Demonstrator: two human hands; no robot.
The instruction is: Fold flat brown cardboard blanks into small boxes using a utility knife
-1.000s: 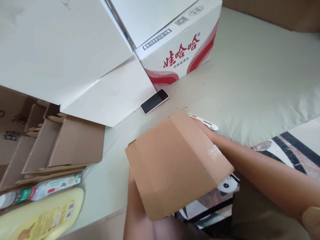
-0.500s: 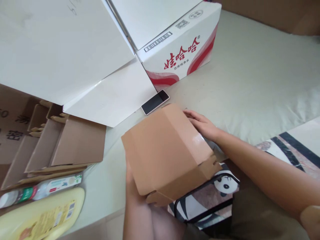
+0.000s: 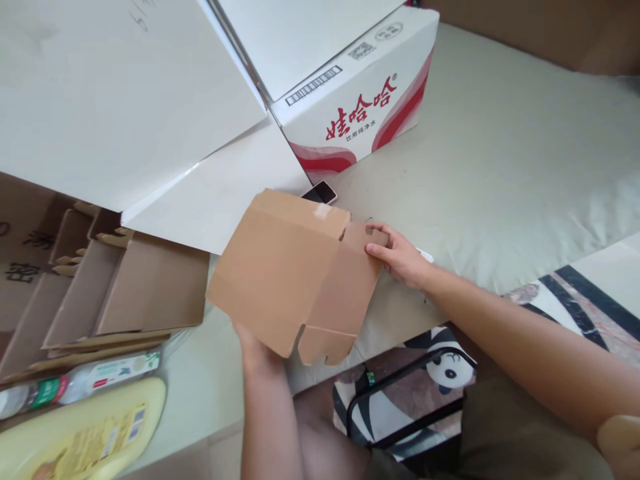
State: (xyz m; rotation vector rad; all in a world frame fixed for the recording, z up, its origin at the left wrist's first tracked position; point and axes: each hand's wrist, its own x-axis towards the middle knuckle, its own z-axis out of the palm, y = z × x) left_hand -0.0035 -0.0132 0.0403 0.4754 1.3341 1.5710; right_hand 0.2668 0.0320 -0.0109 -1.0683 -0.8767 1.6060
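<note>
A small brown cardboard box [image 3: 285, 273] is held between both my hands over the pale surface. My left hand [image 3: 253, 347] grips its near lower edge from underneath, mostly hidden by the box. My right hand [image 3: 400, 253] pinches the box's right flap, thumb on top. The box is tilted, with a strip of clear tape near its top edge. A phone [image 3: 320, 194] with a pink case lies just behind the box, partly hidden. A thin white tool [image 3: 426, 255] peeks out past my right hand.
A white and red carton [image 3: 350, 87] stands behind with large white flaps open to the left. A brown cardboard divider tray [image 3: 105, 287], a plastic bottle [image 3: 75, 383] and a yellow container [image 3: 85, 433] lie at left. A panda-print bag [image 3: 440, 367] sits near my lap.
The box has been turned and moved left and away, now covering most of the phone. My right hand shifted from the box's far side to pinching its right flap.
</note>
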